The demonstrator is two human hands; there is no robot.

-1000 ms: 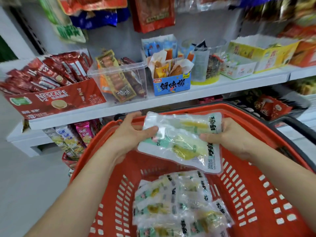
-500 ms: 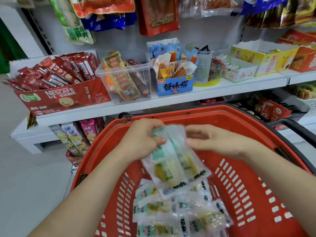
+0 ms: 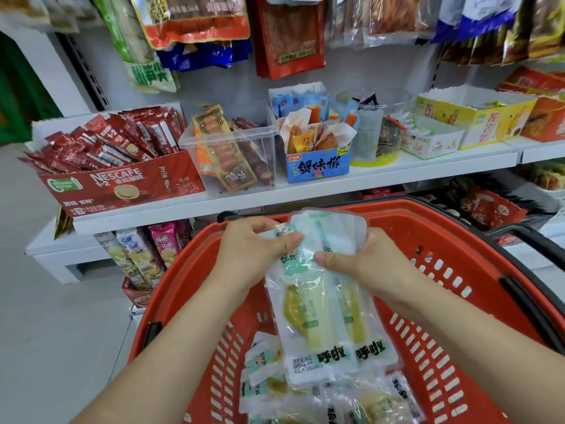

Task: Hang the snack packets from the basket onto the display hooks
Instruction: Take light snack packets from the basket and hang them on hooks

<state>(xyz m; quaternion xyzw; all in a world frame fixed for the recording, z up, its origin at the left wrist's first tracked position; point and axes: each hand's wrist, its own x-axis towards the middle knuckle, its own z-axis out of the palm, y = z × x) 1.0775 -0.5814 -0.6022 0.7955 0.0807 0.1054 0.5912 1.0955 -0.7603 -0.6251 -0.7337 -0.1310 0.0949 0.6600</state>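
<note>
Both hands grip a small sheaf of clear snack packets over the red basket. Left hand [image 3: 253, 249] pinches the top left corner of the held packets [image 3: 321, 319], thumb on the front and fingers curled behind. Right hand [image 3: 370, 264] clasps their top right edge, its thumb laid across the front just below the left thumb. The held packets hang upright between the two grips, printed ends down, at least two overlapping side by side; how many in all cannot be told.

Below the hands, loose packets [image 3: 305, 393] of the same kind lie heaped on the bottom of the basket [image 3: 434, 304]. Its black handle [image 3: 541, 243] lies to the right of the right hand.

Beyond the hands a white shelf [image 3: 305, 194] carries, left to right, a red Nescafe box [image 3: 122, 185], a clear tub [image 3: 232, 157] of sausages, a blue carton [image 3: 318, 166] and a yellow carton [image 3: 470, 117]. Above the hands, hanging bags [image 3: 290, 35] crowd the back wall.
</note>
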